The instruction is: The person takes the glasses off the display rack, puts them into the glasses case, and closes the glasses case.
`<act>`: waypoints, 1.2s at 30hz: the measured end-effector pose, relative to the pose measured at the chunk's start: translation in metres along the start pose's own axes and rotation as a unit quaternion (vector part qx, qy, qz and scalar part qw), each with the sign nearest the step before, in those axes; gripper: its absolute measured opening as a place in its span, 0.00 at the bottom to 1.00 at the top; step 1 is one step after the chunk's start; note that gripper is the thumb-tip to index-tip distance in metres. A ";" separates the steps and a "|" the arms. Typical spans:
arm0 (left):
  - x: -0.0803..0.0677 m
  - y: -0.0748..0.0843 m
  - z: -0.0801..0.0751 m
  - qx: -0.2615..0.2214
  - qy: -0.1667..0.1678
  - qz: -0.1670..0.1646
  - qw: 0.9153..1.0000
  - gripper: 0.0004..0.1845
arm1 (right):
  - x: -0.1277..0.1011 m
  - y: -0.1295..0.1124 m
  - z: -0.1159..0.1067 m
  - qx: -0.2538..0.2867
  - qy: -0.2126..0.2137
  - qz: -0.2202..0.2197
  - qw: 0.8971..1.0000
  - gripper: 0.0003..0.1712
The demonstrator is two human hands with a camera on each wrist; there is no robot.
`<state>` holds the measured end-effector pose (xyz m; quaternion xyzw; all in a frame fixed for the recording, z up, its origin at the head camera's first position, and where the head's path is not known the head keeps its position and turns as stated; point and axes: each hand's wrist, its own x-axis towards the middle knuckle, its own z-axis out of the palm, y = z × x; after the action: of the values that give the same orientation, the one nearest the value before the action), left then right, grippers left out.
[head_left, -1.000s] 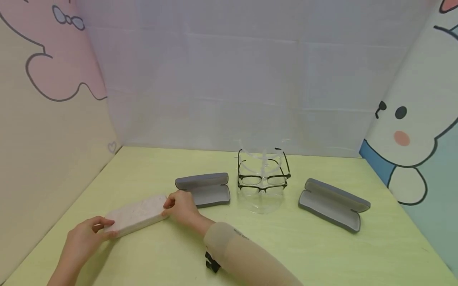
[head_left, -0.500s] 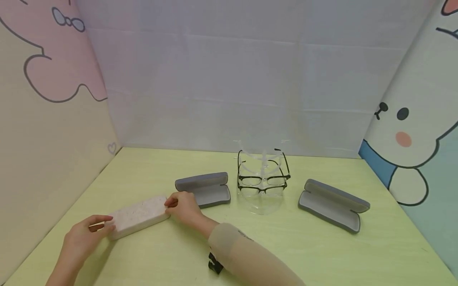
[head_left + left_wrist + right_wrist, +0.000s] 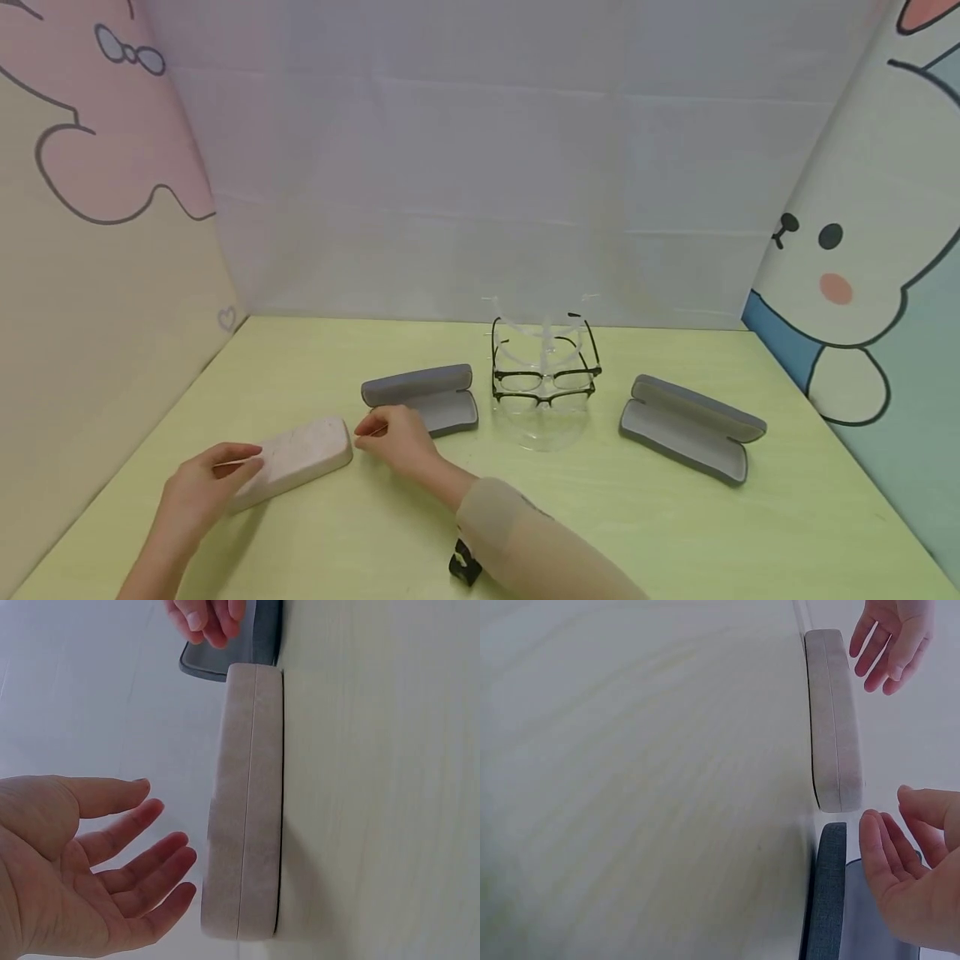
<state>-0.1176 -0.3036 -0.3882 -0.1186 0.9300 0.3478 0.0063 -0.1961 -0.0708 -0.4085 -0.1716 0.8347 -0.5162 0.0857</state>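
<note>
On the far left, the left hand (image 3: 198, 492) hovers just beside the left end of the beige case (image 3: 294, 460), with the fingers relaxed and slightly spread; in the left wrist view the hand (image 3: 82, 870) has its palm turned to the case (image 3: 246, 802) and there is a small gap between the fingertips and the case, so it holds nothing. The beige case is closed and lies flat on the green table (image 3: 600, 517), near the front left part, with its long side running from the left hand toward the right hand. Just beside its right end is the right hand (image 3: 397, 437), also with loose, half straight fingers that grip nothing; the right wrist view shows this hand (image 3: 915, 877) close to the case end (image 3: 832, 720) but apart from it. Directly behind the right hand lies an open grey case (image 3: 423, 398), near the beige one. More to the right stands a clear stand (image 3: 546, 400) that carries two black glasses (image 3: 543, 379), one above the other. At the right, well apart from the hands, lies a second open grey case (image 3: 690, 427). The walls around the table show cartoon pictures, with a white rabbit (image 3: 847, 275) on the right wall.
</note>
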 end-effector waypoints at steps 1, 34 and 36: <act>0.001 0.003 0.002 -0.004 0.002 0.003 1.000 0.27 | -0.001 0.001 -0.001 0.002 0.001 0.002 1.000 0.03; 0.026 0.096 0.078 -0.093 -0.027 0.107 0.990 0.13 | -0.054 0.025 -0.065 -0.006 0.035 -0.027 0.999 0.07; 0.029 0.103 0.083 -0.101 -0.033 0.114 0.988 0.13 | -0.058 0.026 -0.070 -0.011 0.040 -0.027 0.999 0.06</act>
<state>-0.1744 -0.1806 -0.3878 -0.0006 0.8968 0.4423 -0.0150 -0.1704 0.0198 -0.4018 -0.1741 0.8380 -0.5158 0.0367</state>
